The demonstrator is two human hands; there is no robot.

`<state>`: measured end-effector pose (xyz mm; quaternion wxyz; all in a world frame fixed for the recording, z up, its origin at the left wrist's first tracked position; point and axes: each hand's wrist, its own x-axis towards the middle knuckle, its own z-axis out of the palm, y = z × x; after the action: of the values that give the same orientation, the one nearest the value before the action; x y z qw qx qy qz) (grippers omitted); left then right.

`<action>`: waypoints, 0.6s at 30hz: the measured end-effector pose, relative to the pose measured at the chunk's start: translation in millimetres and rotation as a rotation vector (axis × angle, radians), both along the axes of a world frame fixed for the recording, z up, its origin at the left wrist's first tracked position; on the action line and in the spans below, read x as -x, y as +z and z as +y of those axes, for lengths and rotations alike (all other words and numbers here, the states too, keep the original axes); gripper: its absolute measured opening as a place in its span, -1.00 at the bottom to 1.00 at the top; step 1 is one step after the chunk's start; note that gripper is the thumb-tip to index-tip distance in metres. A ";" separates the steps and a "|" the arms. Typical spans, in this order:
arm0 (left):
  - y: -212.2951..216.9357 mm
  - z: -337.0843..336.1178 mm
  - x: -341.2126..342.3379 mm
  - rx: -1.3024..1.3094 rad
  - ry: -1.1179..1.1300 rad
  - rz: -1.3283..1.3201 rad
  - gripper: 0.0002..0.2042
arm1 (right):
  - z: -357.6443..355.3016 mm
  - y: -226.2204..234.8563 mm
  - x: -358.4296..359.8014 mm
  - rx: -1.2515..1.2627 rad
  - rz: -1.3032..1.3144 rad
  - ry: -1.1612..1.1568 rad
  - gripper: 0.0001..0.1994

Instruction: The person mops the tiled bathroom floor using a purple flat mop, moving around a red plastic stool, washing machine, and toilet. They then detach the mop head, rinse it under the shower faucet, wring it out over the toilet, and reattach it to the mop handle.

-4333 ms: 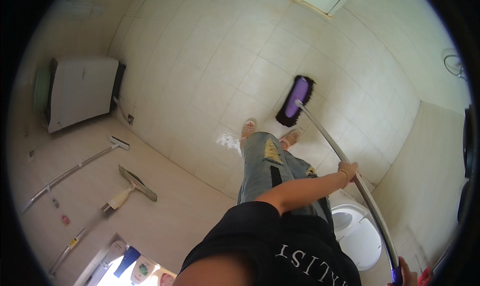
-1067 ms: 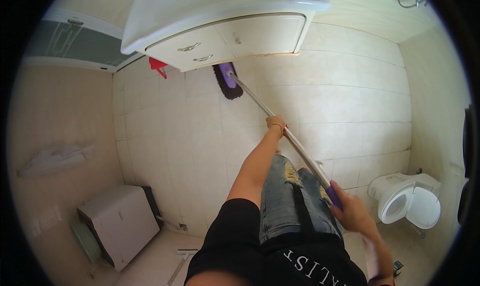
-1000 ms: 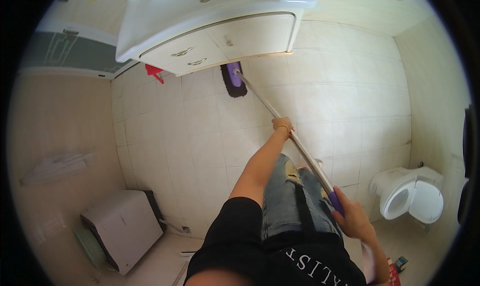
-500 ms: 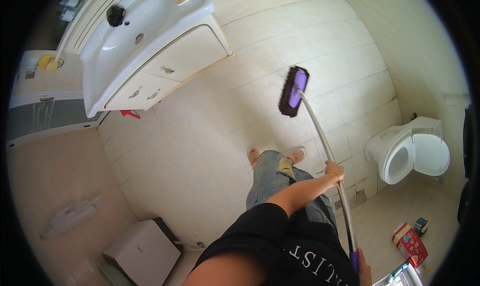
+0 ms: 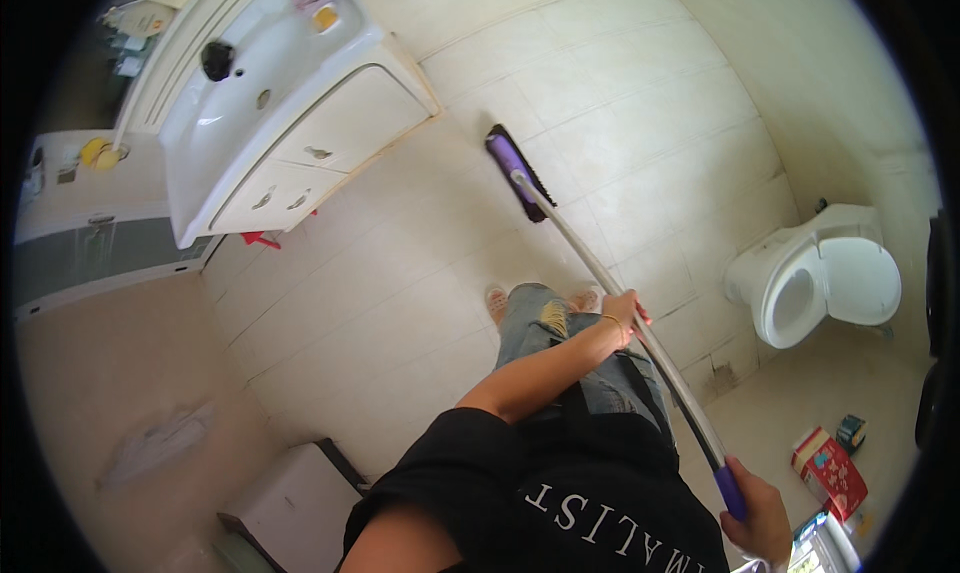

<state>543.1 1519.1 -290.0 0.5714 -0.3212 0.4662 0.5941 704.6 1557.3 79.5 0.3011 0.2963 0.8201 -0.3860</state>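
A push broom with a silver pole [image 5: 580, 248] reaches across the tiled floor ahead of my feet. Its purple head [image 5: 510, 163] with dark bristles rests on the tiles to the right of the vanity cabinet. My left hand [image 5: 622, 316] wraps around the pole partway up, in front of my jeans. Lower right, my right hand [image 5: 760, 513] closes around the purple grip [image 5: 730, 491] at the pole's top end.
At the upper left, a white washbasin [image 5: 240, 103] tops a white cabinet [image 5: 330, 138], with a red object [image 5: 262, 240] under its edge. A toilet [image 5: 800, 298] with raised lid stands right. A red box [image 5: 830, 473] sits lower right; a pale cabinet [image 5: 290, 508] stands lower left.
The broom head has swung left toward the vanity and turned, its bristles now on the other side. My left hand moved left and up; my right hand has come further into view.
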 end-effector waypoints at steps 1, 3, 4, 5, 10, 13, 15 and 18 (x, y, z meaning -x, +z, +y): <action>-5.9 -9.2 7.1 -0.007 0.088 -0.023 -0.86 | 0.7 -3.2 9.1 0.008 -0.012 0.042 -0.39; -13.7 -33.9 32.1 -0.053 0.224 -0.081 -0.88 | 2.5 -10.4 29.3 0.027 -0.033 0.131 -0.40; -15.4 -47.3 52.2 -0.094 0.265 -0.116 -0.87 | 3.5 -20.7 42.8 0.046 -0.004 0.150 -0.41; -22.9 -61.0 73.4 -0.021 0.355 -0.129 -0.88 | 3.1 -37.0 58.7 0.065 0.027 0.167 -0.42; -92.1 -135.0 203.1 0.286 0.419 0.094 -0.85 | -11.9 -133.9 171.9 0.137 0.112 0.294 -0.51; -101.4 -146.0 242.6 0.460 0.185 0.119 -0.87 | -8.4 -155.1 207.1 0.162 0.110 0.245 -0.53; -112.4 -131.8 265.3 0.406 -0.310 0.214 -0.87 | 3.8 -150.9 218.2 0.147 0.124 0.198 -0.51; -93.6 -74.6 256.9 0.484 0.232 -0.029 -0.88 | 16.6 -134.5 204.0 0.136 0.112 0.074 -0.48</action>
<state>286.2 1444.5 -383.6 0.4125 -0.5083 0.5465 0.5223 500.7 1573.9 -55.0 0.2883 0.2224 0.8179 -0.4454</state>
